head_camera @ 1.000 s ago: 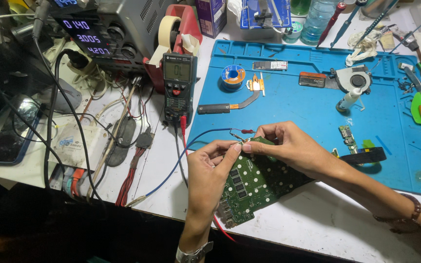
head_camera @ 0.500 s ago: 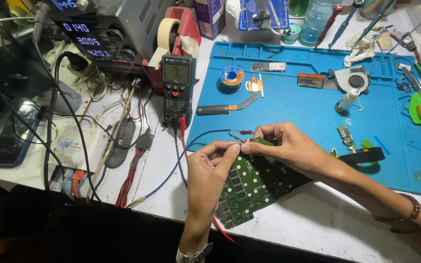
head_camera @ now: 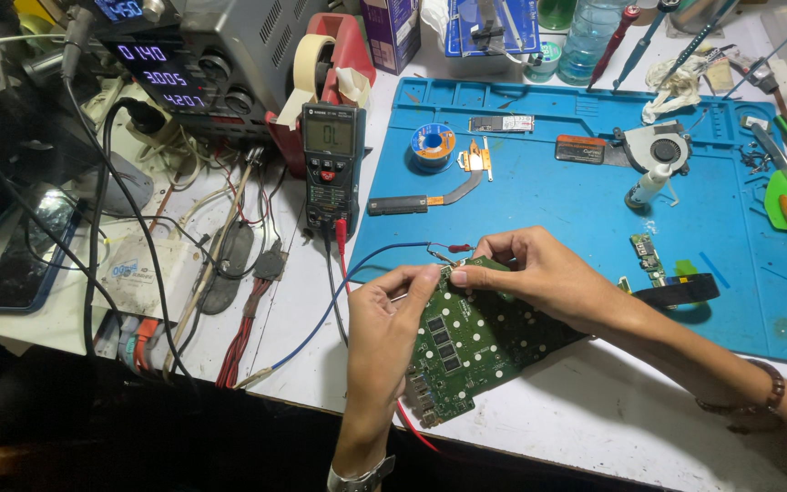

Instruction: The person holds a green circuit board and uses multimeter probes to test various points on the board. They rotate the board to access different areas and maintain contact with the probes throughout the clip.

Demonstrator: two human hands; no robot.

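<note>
A green circuit board [head_camera: 475, 351] lies at the front edge of the blue work mat [head_camera: 594, 210]. My left hand [head_camera: 389, 319] rests on the board's left edge, thumb and fingers pinched at its top corner. My right hand [head_camera: 539, 273] covers the board's upper right and pinches the same corner, where a blue wire [head_camera: 357, 282] and a red clip [head_camera: 459, 248] meet. What each fingertip grips there is hidden. A red wire [head_camera: 412, 428] runs out below my left wrist.
A black multimeter [head_camera: 332, 169] stands left of the mat, with a power supply [head_camera: 184, 68] and tangled cables behind it. On the mat lie a solder spool [head_camera: 433, 146], a heat pipe [head_camera: 425, 199], a small fan [head_camera: 662, 150] and a small board [head_camera: 646, 255]. A phone [head_camera: 25, 260] lies far left.
</note>
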